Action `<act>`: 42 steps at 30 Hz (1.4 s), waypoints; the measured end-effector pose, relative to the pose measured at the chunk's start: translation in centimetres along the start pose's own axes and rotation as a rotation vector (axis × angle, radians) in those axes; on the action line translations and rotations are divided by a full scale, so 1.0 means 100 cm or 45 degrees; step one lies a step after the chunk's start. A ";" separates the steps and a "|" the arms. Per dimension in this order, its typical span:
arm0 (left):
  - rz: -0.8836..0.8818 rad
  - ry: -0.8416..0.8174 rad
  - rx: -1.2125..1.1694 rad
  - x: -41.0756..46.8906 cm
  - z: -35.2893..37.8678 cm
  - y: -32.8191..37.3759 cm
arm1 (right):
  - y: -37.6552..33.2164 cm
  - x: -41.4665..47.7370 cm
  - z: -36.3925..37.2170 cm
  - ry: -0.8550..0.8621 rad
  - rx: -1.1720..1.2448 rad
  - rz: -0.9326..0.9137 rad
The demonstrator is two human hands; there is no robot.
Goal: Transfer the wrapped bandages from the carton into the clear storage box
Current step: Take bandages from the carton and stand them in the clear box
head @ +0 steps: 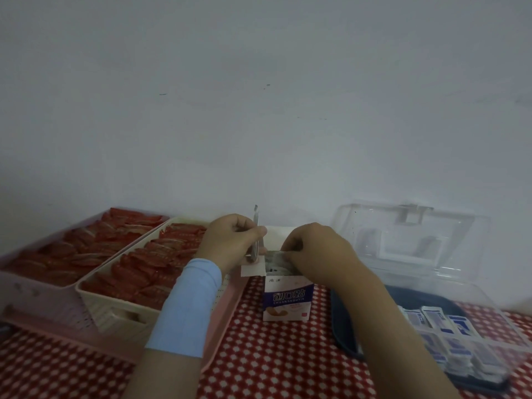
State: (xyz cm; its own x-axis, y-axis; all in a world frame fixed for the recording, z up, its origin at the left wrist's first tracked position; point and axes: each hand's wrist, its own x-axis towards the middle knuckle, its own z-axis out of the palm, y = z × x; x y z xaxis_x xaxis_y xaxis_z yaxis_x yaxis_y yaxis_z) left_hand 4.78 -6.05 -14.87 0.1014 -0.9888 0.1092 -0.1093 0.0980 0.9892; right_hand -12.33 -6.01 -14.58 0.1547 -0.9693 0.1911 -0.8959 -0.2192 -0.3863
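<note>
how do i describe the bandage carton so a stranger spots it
On the red checked tablecloth, look between the pink tray and the clear storage box. The carton stands upright, left hand and right hand at its top. It alone is printed white card with a dark blue band.

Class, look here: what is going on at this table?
A person is emptying a small carton of wrapped bandages. The right hand pinches some at the carton's open top; the left hand grips a few upright beside it. The clear storage box on the right stands open, with bandages already inside.
</note>
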 end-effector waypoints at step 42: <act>-0.103 -0.629 -0.735 -0.010 0.017 -0.004 | -0.004 -0.023 -0.023 0.035 0.597 -0.436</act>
State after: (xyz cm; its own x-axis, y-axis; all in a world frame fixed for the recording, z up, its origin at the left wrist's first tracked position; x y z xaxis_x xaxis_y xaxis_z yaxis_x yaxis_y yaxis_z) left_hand 3.04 -5.34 -15.57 -0.3816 -0.9175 0.1120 0.4277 -0.0678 0.9014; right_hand -13.31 -3.42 -12.76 0.3865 -0.8327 0.3965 -0.5157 -0.5516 -0.6556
